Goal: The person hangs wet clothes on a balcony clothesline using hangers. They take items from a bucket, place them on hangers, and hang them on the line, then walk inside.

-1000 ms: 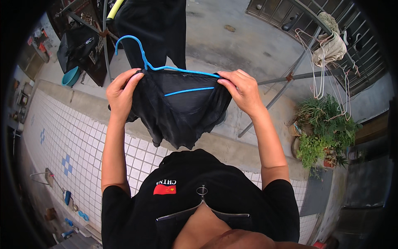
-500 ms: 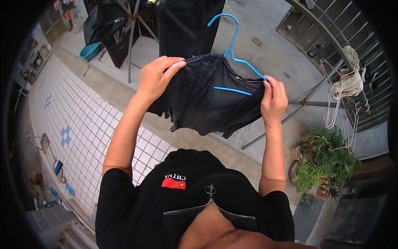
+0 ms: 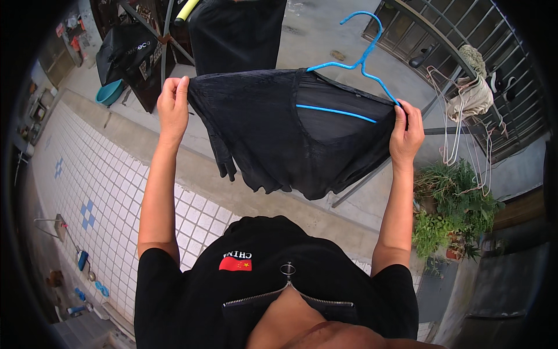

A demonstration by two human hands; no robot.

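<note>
A thin black top [image 3: 244,128] is stretched wide between my two hands in front of my chest. My left hand [image 3: 173,110] is closed on its sleeve end at the far left. On the other side, my right hand [image 3: 406,135] pinches the shoulder of the top together with the end of a blue hanger [image 3: 363,58]. The hanger's hook rises above the neckline, and its lower bar shows in the neck opening. Its left end is hidden inside the cloth.
Dark cloth [image 3: 235,43] hangs behind the top, beside a metal rack pole [image 3: 167,43]. A teal basin [image 3: 109,93] stands at the far left. At the right are wire hangers [image 3: 459,125], a barred gate [image 3: 465,35] and potted plants [image 3: 450,200]. White tiles [image 3: 125,198] cover the floor at left.
My left hand has moved outward to the left and my right hand slightly right, so the top is spread wider and flatter. The hanger has shifted right with my right hand.
</note>
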